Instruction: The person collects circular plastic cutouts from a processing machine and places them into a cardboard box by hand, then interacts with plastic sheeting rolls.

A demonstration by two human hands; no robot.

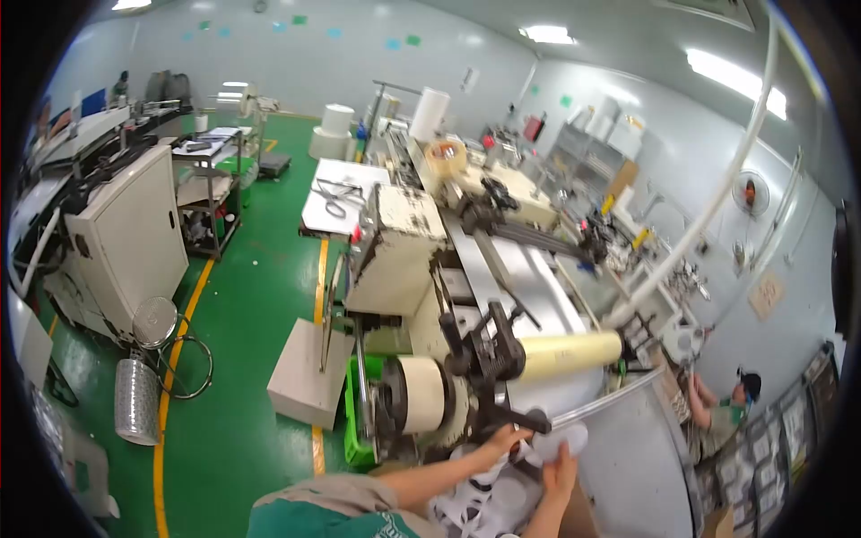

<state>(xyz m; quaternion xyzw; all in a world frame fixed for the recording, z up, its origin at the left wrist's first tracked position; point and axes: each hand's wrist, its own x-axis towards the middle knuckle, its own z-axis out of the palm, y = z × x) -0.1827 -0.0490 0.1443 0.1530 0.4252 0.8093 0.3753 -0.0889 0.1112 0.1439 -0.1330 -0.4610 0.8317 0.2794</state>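
Observation:
My right hand [562, 468] grips a thin white round disc [567, 439] by its lower edge, below the front of a cream-coloured machine [395, 260]. My left hand [508, 439] is just left of the disc, its fingers closed near a black roller end [536, 420]. What those fingers pinch is too small to make out. Beneath both hands lies a pile of white cut pieces and strips [484, 504], partly hidden by my forearms. A pale yellow roll [569, 355] sits on the machine above my hands.
A grey metal panel [632, 457] stands close on my right, with a co-worker [722, 417] beyond it. A cardboard-coloured box [308, 377] and a green crate [360, 417] are left of the machine. Farther left are a round-seated stool [157, 321] and a white cabinet [134, 238].

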